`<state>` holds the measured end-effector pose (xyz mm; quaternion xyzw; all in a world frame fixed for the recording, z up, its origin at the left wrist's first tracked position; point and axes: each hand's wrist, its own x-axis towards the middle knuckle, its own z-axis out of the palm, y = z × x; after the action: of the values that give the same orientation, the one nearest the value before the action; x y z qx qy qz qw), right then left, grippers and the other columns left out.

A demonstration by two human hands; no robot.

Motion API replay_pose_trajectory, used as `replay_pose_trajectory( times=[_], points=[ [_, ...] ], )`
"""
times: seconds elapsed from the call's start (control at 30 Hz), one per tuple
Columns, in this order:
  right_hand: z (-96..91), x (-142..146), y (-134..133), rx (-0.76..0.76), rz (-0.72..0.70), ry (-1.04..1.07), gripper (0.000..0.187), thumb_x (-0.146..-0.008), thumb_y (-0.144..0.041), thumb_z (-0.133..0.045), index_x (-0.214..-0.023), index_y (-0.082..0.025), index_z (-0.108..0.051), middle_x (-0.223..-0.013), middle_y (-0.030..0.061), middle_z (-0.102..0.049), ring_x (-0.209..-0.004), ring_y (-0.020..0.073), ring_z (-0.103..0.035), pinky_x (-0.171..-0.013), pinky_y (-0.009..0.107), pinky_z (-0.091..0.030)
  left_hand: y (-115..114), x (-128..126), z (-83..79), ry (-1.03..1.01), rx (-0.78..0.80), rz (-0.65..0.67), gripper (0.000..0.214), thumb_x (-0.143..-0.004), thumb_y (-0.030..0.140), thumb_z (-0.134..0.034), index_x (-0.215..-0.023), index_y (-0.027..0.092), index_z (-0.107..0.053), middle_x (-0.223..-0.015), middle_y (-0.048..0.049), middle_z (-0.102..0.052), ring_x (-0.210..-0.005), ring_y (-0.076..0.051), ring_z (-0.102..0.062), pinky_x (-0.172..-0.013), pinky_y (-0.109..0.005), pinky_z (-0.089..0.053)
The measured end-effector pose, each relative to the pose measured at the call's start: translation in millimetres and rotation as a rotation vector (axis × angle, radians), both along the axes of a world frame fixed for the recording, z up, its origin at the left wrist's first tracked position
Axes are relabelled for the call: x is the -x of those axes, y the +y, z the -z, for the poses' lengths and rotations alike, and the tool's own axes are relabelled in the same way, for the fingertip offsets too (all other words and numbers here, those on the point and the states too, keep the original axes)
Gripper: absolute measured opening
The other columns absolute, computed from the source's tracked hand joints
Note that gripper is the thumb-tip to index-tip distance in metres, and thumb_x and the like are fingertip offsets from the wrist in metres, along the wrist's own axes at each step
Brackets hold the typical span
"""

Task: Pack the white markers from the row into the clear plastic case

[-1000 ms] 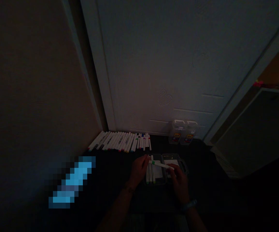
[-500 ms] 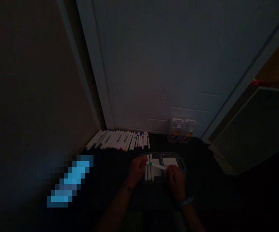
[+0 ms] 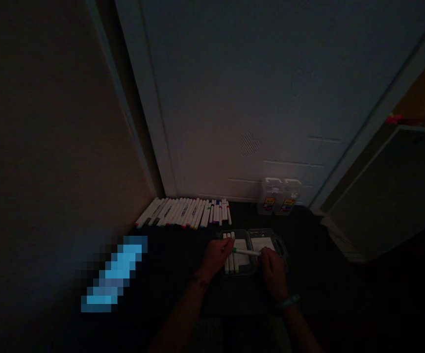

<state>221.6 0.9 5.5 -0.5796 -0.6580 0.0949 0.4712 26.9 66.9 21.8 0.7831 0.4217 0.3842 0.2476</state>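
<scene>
A white marker with a green band (image 3: 248, 252) spans the gap between my hands, nearly level. My left hand (image 3: 215, 256) pinches its green-banded end, while my right hand (image 3: 273, 270) has closed fingers on the other end. Beneath them lies an open clear plastic case (image 3: 246, 274). In its left half, several white markers (image 3: 231, 264) stand side by side along the left wall, partly covered by my left fingers. White paper inserts show in both halves, one of them a white sheet (image 3: 262, 243) in the right half.
Behind the case, a long row of white markers (image 3: 177, 213) with coloured ends lies on the dark table (image 3: 175, 279). Two clear cases with labels (image 3: 269, 202) stand upright against the white panel (image 3: 212, 122). A pixelated bright blue patch (image 3: 116, 274) is at left.
The whole view has shifted a little. The marker between my hands now lies closer to level, and both hands still hold its ends.
</scene>
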Motion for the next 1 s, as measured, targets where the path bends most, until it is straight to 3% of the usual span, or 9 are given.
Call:
replay_pose_trajectory(
  times=[0.27, 0.5, 0.77, 1.0],
  points=[
    [-13.1, 4.5, -6.3, 0.010, -0.065, -0.069, 0.024, -0.092, -0.032, -0.037, -0.078, -0.020, -0.053, -0.072, 0.0018, -0.055, -0.070, 0.0158, -0.050, -0.063, 0.027, -0.036, 1.1, 1.6, 1.0, 0.027, -0.060, -0.085, 0.047, -0.093, 0.036, -0.031, -0.053, 0.015, -0.044, -0.048, 0.0032, -0.041, -0.046, -0.008, -0.038, -0.049, -0.024, -0.022],
    [-14.6, 5.4, -4.1, -0.009, 0.002, 0.134, 0.036, -0.092, -0.037, -0.034, -0.065, -0.020, -0.051, -0.059, 0.0002, -0.051, -0.057, 0.0140, -0.046, -0.053, 0.025, -0.034, -4.8, -1.9, -8.1, 0.113, -0.128, 0.015, 0.031, -0.090, 0.038, -0.041, -0.071, 0.018, -0.056, -0.066, 0.0015, -0.059, -0.061, -0.011, -0.054, -0.060, -0.021, -0.034],
    [-8.7, 5.1, -2.4, 0.005, -0.003, 0.202, 0.035, -0.092, -0.039, -0.033, -0.066, -0.020, -0.047, -0.060, -0.0004, -0.048, -0.056, 0.0135, -0.044, -0.051, 0.025, -0.033, -1.4, -3.6, -1.0, 0.085, -0.145, 0.020, 0.033, -0.094, 0.031, -0.030, -0.074, 0.017, -0.053, -0.069, -0.0020, -0.059, -0.061, -0.012, -0.053, -0.060, -0.023, -0.036],
    [-4.0, 3.3, -1.2, -0.003, 0.042, 0.141, 0.029, -0.092, -0.035, -0.034, -0.071, -0.020, -0.046, -0.067, 0.0016, -0.051, -0.063, 0.0153, -0.046, -0.058, 0.027, -0.035, -1.3, -2.9, -1.6, 0.139, -0.162, 0.013, 0.035, -0.095, 0.030, -0.028, -0.073, 0.017, -0.052, -0.069, -0.0027, -0.058, -0.063, -0.013, -0.053, -0.061, -0.024, -0.036]
  ],
)
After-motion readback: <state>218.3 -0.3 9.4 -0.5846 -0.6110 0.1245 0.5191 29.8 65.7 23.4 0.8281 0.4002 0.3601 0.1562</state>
